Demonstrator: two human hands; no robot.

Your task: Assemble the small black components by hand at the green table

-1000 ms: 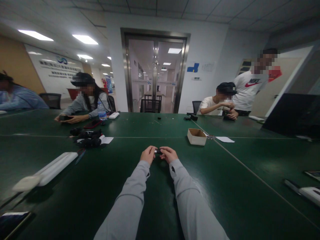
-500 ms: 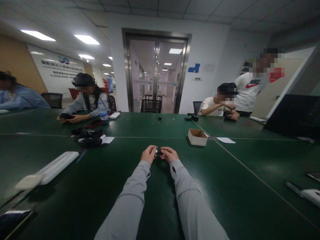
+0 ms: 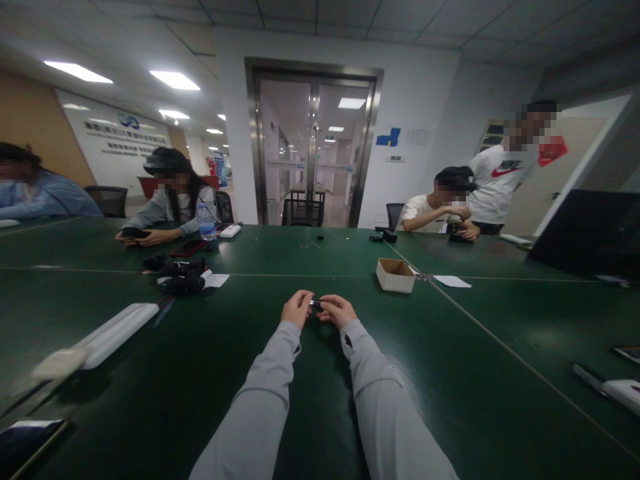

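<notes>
In the middle of the head view, my two hands meet just above the green table (image 3: 320, 413). Between them is a small black piece with a silver end (image 3: 315, 304), too small to identify. My left hand (image 3: 297, 309) pinches its silver end with thumb and fingertips. The black end is gripped by the closed fingertips of my right hand (image 3: 338, 310). Fingers cover much of the piece, so its full shape is hidden.
A small open cardboard box (image 3: 395, 275) stands right of my hands. Left lie black straps or gear (image 3: 183, 275), a long white device (image 3: 120, 333) and a phone (image 3: 30, 443). Across the table, co-workers sit, one beside a water bottle (image 3: 206, 223); another person stands at the right.
</notes>
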